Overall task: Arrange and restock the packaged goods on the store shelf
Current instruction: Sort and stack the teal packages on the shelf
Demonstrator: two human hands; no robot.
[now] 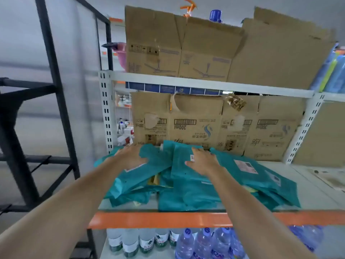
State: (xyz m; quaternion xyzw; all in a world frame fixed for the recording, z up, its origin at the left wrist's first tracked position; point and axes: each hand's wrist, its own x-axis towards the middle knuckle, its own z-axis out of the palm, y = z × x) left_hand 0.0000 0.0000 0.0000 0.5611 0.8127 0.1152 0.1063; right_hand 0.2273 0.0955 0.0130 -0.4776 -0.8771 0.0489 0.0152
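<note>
Here, in the head view, a loose fan of teal packets lies on the shelf above its orange front rail. Most of them have their long axes running from front to back.

The left hand rests on the leftmost packet, which slants out to the left. Its fingers are stretched flat towards the back, and a packet edge covers its thumb side. The right hand presses flat on the middle packet, fingers straight and thumb spread to the left, gripping nothing. The slanted right packet lies just beside it and nearer this hand.

Squaring the pile probably means drawing the outer packets inward. Cardboard boxes stand close behind the fingertips and limit any push backward. A white upright post bounds the left side. Water bottles stand on the shelf below.
</note>
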